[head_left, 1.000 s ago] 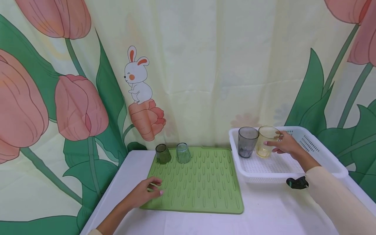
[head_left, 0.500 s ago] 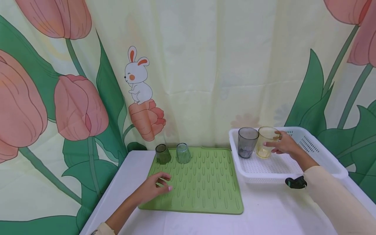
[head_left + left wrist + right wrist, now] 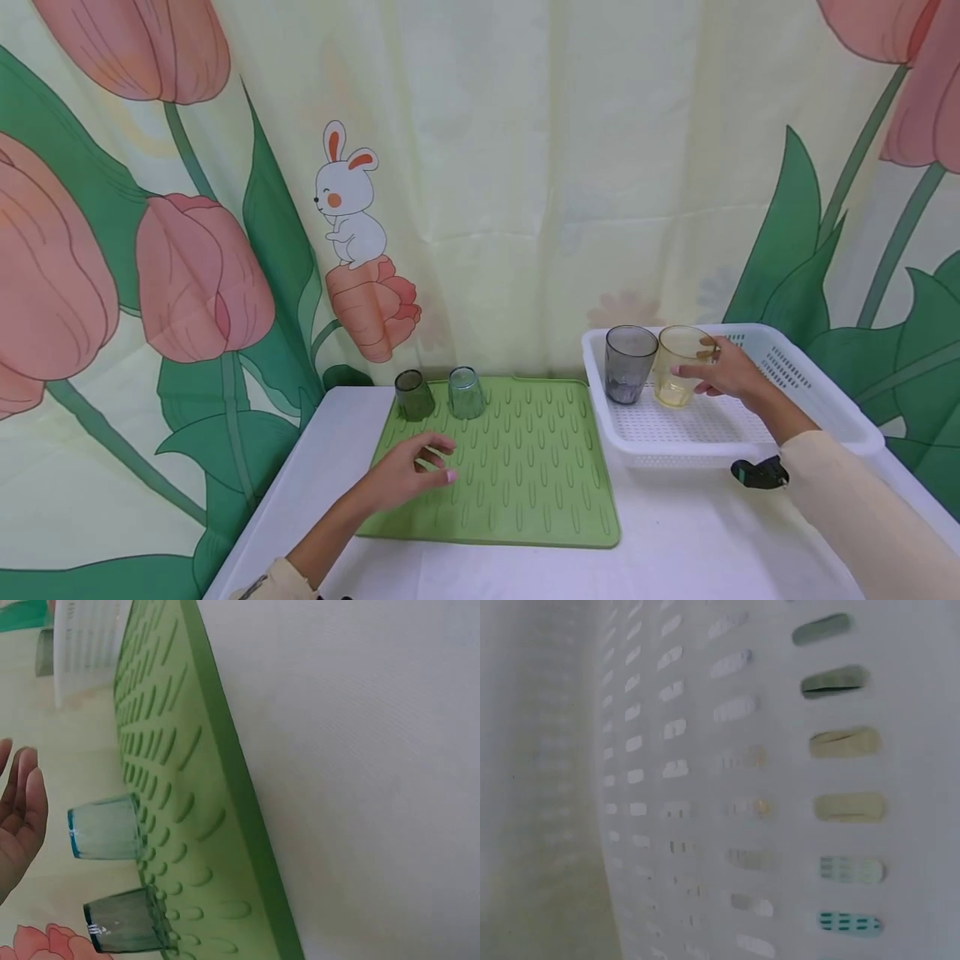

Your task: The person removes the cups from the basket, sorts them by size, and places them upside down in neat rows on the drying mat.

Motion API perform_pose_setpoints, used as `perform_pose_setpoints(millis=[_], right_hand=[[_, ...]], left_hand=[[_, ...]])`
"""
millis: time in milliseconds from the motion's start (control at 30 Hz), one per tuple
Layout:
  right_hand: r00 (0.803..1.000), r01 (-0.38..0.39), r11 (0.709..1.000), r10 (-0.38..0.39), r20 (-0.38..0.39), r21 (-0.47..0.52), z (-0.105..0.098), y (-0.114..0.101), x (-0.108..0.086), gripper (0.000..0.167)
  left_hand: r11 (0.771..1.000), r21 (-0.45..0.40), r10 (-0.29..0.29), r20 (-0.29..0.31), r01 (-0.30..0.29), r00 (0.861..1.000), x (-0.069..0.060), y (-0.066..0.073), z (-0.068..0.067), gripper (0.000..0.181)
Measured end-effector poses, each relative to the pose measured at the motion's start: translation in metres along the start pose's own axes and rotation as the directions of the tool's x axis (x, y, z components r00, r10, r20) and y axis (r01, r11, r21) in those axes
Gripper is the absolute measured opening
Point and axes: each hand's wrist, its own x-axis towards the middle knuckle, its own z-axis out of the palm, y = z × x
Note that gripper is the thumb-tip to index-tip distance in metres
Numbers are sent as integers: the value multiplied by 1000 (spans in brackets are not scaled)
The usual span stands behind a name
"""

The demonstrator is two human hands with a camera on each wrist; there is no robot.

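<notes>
In the head view my right hand (image 3: pixel 731 372) holds a yellow-tinted glass tumbler (image 3: pixel 673 390) by its right side, thumb in front and fingers near the rim. The tumbler is upright in a white plastic basket (image 3: pixel 660 454), close beside a grey tumbler (image 3: pixel 624 375). My left hand (image 3: pixel 405 479) hovers over the green drying mat (image 3: pixel 540 500), fingers loosely bent and holding nothing. Two smaller glasses, a dark grey-green one (image 3: pixel 415 400) and a bluish-green one (image 3: pixel 467 398), stand apart at the mat's back left. The right wrist view shows only the slotted basket wall (image 3: pixel 780 780).
A white-covered table (image 3: pixel 525 575) lies under everything. Right behind the mat and basket hangs a printed curtain (image 3: pixel 495 275). A small black device (image 3: pixel 759 473) is by the right sleeve, in front of the basket.
My left hand has moved right and slightly farther over the mat. My right hand stays at the yellow tumbler, which has barely shifted.
</notes>
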Motion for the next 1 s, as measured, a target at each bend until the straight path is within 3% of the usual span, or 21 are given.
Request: perform_pose_setpoints(millis=[700,1000], right_hand=[[998,53,998,-54,-38,-27,-4,-4,-24,108],[992,112,993,-114,-53,-41,-13,-16,-36,100]], left_hand=[[996,-43,84,9,-84,996,16,21,10,42],[995,-46,88,23,-87,996,20,26,11,42]])
